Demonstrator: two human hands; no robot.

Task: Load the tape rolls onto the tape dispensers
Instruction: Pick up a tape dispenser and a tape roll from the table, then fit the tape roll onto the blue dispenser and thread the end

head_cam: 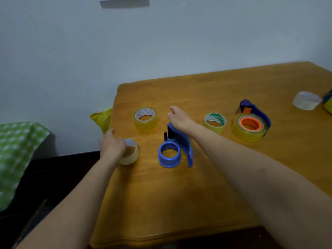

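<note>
An empty blue tape dispenser [177,150] lies on the wooden table [179,203], its round hub facing up. My left hand [112,145] rests over the left side of a clear yellowish tape roll [130,153] near the table's left edge; whether it grips the roll I cannot tell. My right hand [179,118] hovers with fingers apart above the dispenser's far end, holding nothing. Two more yellowish rolls lie flat: one [145,119] at the back left, one [214,123] with a green-striped core to the right. A second blue dispenser [251,123] carries a roll on an orange hub.
A whitish tape roll [306,101] lies at the far right, beside a blue and yellow object [327,103] cut off by the frame. A yellow plastic bag [103,119] hangs off the table's left edge. A green patterned cloth [16,150] lies at the left.
</note>
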